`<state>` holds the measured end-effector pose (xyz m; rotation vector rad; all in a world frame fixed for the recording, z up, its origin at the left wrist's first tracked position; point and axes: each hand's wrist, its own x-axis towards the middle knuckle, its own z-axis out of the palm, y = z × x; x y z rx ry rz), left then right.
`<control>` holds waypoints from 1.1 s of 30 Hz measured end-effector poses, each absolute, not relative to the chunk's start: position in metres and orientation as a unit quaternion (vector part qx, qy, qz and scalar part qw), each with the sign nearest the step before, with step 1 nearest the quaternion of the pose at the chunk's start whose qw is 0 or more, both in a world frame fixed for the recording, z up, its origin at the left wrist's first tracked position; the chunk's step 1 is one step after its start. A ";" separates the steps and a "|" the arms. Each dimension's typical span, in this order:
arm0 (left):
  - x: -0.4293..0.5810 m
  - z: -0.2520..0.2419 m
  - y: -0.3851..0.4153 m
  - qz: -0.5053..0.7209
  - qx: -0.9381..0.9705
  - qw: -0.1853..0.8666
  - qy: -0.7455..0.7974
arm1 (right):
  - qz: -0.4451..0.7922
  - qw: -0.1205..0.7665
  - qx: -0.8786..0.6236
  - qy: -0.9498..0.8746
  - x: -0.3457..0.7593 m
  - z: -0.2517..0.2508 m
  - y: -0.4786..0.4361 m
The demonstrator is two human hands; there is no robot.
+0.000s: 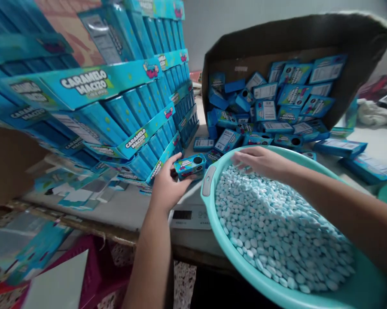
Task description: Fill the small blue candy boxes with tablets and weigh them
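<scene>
My left hand [170, 182] is closed around a small blue candy box [190, 166], held tilted just left of the basin's handle. A round dark opening shows on the box's printed face. My right hand [257, 159] reaches over the far rim of a turquoise basin [217, 234], its fingers low above the candies near the upper left side. Small white and pale-blue candies [277, 231] fill much of that basin. The right fingertips are partly hidden and blurred, so whether they pinch any candy is unclear.
Stacked display trays of blue boxes [116, 90] rise at the left. Behind the basin a cardboard carton [296, 38] lies on its side, loose candy boxes [266, 110] spilling out. A scale [193, 216] sits by the table's front edge; a magenta crate [106, 266] stands below.
</scene>
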<state>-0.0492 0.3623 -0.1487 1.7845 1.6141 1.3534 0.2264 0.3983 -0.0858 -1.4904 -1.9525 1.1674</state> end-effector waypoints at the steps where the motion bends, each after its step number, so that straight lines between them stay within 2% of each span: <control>1: -0.045 -0.143 0.359 0.501 0.638 0.155 0.564 | 0.518 0.265 -0.523 -0.624 0.222 -0.087 0.397; 3: -0.034 -0.125 0.352 0.526 0.665 0.065 0.526 | 0.693 0.350 -0.439 -0.452 0.213 -0.088 0.394; 6: -0.016 -0.091 0.342 0.450 0.783 -0.048 0.426 | 0.810 0.404 -0.311 -0.289 0.205 -0.086 0.389; 10: 0.006 -0.059 0.344 0.281 0.880 -0.195 0.330 | 0.822 0.445 -0.300 -0.188 0.203 -0.077 0.387; 15: 0.021 -0.048 0.356 0.225 0.883 -0.310 0.271 | 0.810 0.471 -0.306 -0.171 0.207 -0.071 0.390; 21: 0.026 -0.045 0.359 0.212 0.895 -0.291 0.262 | 0.824 0.452 -0.298 -0.171 0.212 -0.077 0.393; 25: 0.030 -0.047 0.360 0.217 0.888 -0.315 0.257 | 0.844 0.428 -0.250 -0.203 0.211 -0.080 0.394; 28: 0.033 -0.050 0.362 0.239 0.880 -0.300 0.279 | 0.824 0.415 -0.290 -0.254 0.214 -0.077 0.397; 31: 0.030 -0.055 0.360 0.282 0.875 -0.226 0.322 | 0.704 0.347 -0.452 -0.424 0.225 -0.072 0.401; 33: 0.024 -0.062 0.356 0.338 0.854 -0.146 0.367 | 0.527 0.256 -0.549 -0.596 0.235 -0.068 0.401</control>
